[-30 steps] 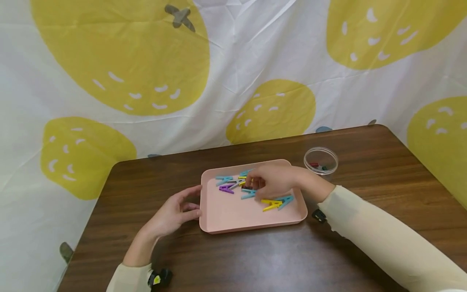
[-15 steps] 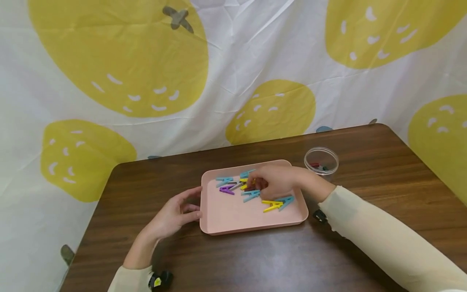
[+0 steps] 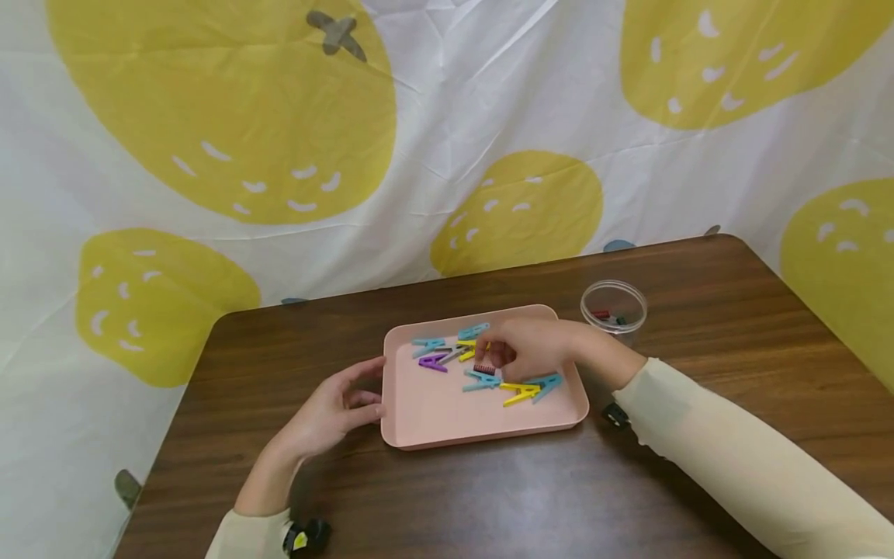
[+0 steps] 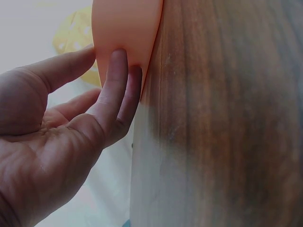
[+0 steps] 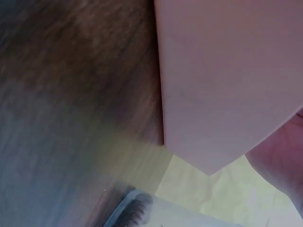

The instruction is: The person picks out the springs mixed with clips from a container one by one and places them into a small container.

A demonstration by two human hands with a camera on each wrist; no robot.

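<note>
A pink tray [image 3: 433, 415] lies in the middle of the brown table and holds several plastic clips: purple [image 3: 433, 362], teal [image 3: 480, 381], yellow [image 3: 520, 392] and others. My right hand [image 3: 490, 359] hovers over the tray's far middle with curled fingers, pinching a small dark red clip [image 3: 483, 369]. My left hand [image 3: 372, 390] rests on the table at the tray's left edge. In the left wrist view its fingers [image 4: 113, 80] lie fairly straight against the tray's wall [image 4: 128, 23]. The right wrist view shows only the tray's outer wall [image 5: 227, 85] and blurred table.
A clear round jar [image 3: 615, 307] with a red and a dark clip inside stands just right of the tray's far corner. A white cloth with yellow fruit shapes [image 3: 447, 116] hangs behind the table. The table's left edge [image 3: 161, 450] runs near my left forearm.
The right hand has risen slightly over the tray, and the dark red clip now shows under its fingertips. A teal clip has slid a little toward me. The left hand stayed put.
</note>
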